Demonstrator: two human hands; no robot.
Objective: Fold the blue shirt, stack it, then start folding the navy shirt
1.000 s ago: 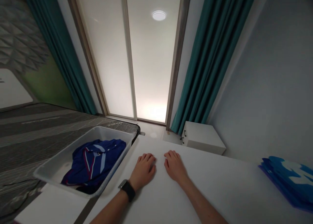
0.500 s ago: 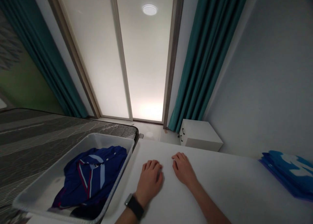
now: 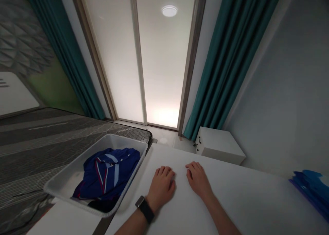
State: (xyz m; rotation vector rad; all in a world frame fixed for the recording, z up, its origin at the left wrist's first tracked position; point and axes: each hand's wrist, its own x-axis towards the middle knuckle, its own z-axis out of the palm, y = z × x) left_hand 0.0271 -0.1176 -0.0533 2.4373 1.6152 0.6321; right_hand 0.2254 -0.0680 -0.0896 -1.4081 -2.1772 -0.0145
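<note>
My left hand (image 3: 161, 184), with a black wristwatch (image 3: 145, 209) on its wrist, rests flat on a white table (image 3: 239, 207) and holds nothing. My right hand (image 3: 198, 179) lies flat on the same surface a short way to its right, also empty. Left of my left hand sits a white plastic tray (image 3: 75, 160), its rim a short gap from my fingers. A crumpled navy garment (image 3: 109, 173) with pale stripes lies inside the tray. A stack of folded blue cloth (image 3: 311, 190) lies at the table's right edge, out of reach of either hand's fingers.
A grey striped mattress (image 3: 51, 142) lies left of the table, partly under the tray's edge. A white low cabinet (image 3: 218, 146) stands beyond the table, between teal curtains (image 3: 221, 57) and a frosted glass door (image 3: 140, 63).
My hands stay flat on the table. The whole view has swung a little, so the tray, the blue stack and the cabinet sit further right in the picture.
</note>
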